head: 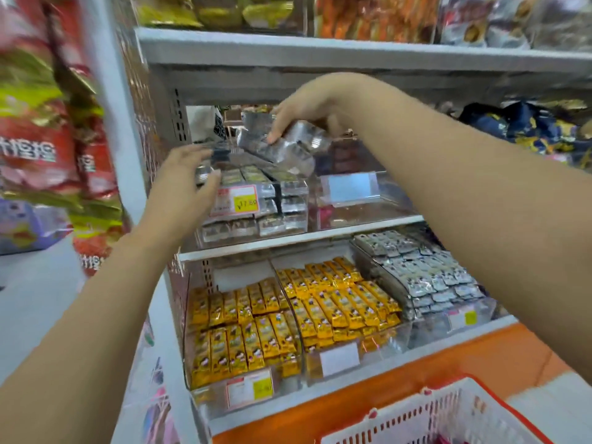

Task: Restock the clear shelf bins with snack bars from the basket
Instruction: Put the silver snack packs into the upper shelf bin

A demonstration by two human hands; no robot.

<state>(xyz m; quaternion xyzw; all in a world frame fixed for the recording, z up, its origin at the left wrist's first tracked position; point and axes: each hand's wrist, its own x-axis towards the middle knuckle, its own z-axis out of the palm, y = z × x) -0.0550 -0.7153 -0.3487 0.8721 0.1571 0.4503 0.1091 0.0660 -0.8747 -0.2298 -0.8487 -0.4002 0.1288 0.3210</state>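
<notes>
My right hand (306,107) grips a bunch of silver-wrapped snack bars (282,145) and holds them tilted above a clear shelf bin (288,200) on the middle shelf. That bin is stacked with the same silver bars and carries a red and yellow price tag. My left hand (185,177) reaches to the bin's left front corner, fingers slightly bent, touching the silver bars at its top edge. The white and red basket (448,415) sits at the bottom right, its contents mostly out of frame.
A second clear bin (362,200) stands to the right on the middle shelf. Below, two bins of yellow bars (275,318) and one of silver packs (423,274) fill the lower shelf. Red snack bags (48,145) hang at the left. An orange ledge (400,376) fronts the shelf.
</notes>
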